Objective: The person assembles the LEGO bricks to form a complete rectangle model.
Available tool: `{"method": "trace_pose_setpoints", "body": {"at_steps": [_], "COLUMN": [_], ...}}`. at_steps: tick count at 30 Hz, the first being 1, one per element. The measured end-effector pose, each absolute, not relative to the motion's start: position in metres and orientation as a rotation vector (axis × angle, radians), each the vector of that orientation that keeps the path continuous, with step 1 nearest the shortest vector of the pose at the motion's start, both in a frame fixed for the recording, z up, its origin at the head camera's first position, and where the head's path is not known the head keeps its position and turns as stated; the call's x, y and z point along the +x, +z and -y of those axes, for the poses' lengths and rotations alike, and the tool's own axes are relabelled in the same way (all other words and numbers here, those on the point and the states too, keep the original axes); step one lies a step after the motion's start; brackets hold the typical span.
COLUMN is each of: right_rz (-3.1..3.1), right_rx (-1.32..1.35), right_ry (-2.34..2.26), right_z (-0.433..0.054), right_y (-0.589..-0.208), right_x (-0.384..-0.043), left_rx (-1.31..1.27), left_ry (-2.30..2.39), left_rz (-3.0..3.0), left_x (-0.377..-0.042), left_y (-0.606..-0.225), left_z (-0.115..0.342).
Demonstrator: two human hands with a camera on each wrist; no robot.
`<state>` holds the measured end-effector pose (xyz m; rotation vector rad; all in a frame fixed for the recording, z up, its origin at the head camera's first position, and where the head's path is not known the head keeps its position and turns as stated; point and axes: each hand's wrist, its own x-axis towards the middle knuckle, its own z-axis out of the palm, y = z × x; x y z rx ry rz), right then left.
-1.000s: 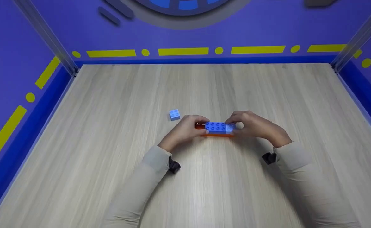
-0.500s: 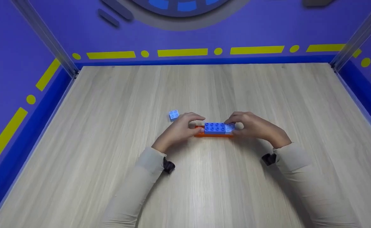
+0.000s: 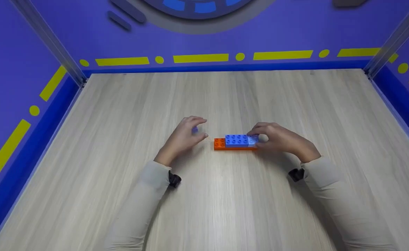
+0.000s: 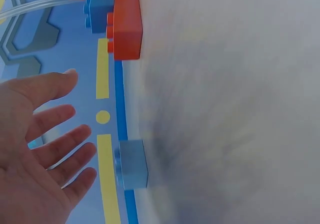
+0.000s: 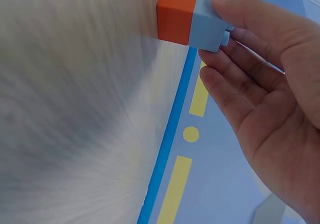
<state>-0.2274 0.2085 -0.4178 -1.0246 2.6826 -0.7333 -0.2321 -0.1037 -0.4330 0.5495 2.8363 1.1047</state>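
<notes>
A long orange building brick [image 3: 219,143] lies on the table, its left-end studs bare. On top of it sit a blue brick [image 3: 236,141] and, at the right end, a light blue brick [image 5: 207,22]. My right hand [image 3: 277,141] pinches that light blue brick between thumb and fingers. My left hand [image 3: 181,137] is left of the stack, thumb and fingers spread apart with nothing between them. Another small light blue brick [image 4: 133,165] stands alone on the table near the left hand, which mostly covers it in the head view.
The wood-grain table [image 3: 204,209] is bounded by purple-blue panels [image 3: 204,45] with yellow markings at the back and sides. Metal posts [image 3: 51,42] rise at the back corners. A black wrist strap piece [image 3: 174,179] shows at the left sleeve.
My left hand has let go of the stack's left end and moved left, over toward the lone light blue brick. The right hand keeps its pinch in the same place.
</notes>
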Motion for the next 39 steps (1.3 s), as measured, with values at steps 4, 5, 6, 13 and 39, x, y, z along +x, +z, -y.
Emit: {"method": "trace_pose_setpoints", "body": {"at_steps": [4, 5, 6, 13, 39], "right_rz": [-2.689, -2.69, -2.692, -2.694, -2.683], "right_rx": [-1.0, -0.994, -0.991, -0.982, -0.937], "right_ry": [-0.731, -0.73, -0.727, -0.721, -0.774], "right_z": [-0.208, -0.209, -0.209, -0.209, -0.211], "right_y": [-0.418, -0.418, -0.419, -0.419, -0.422], "right_x": [-0.227, -0.227, -0.227, -0.228, -0.226], "left_rx": [0.463, 0.447, 0.428, 0.332, 0.283], "left_ry": [1.098, 1.093, 1.089, 1.014, 0.912], "left_rz": [-2.853, -2.857, -2.857, -2.846, -2.877], "left_x": [-0.234, -0.234, -0.235, -0.238, -0.243], "left_y": [-0.435, -0.436, -0.437, -0.438, -0.443], "left_z": [0.113, 0.115, 0.116, 0.124, 0.124]}}
